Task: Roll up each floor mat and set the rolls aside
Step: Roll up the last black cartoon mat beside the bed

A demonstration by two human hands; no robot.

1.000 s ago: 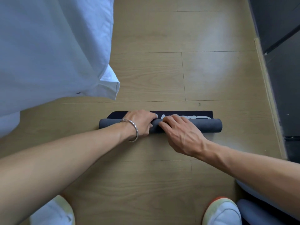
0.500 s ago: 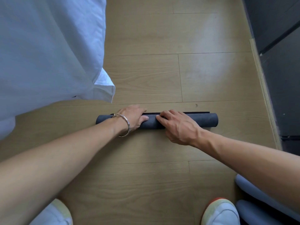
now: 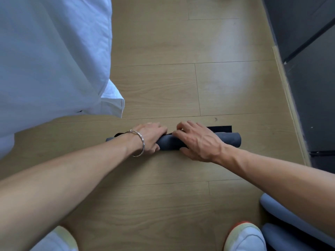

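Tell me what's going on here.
A person bends over a wooden floor, rolling up a dark grey floor mat. The left hand, with a bracelet on its wrist, and the right hand both grip the roll near its middle. Only a narrow flat strip is not yet rolled. Two grey rolls, probably finished mats, lie by the right foot.

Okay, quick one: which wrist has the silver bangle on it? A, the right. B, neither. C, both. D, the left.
D: the bangle circles the wrist of the left hand, which grips the rolled mat; the wrist of the right hand is bare.
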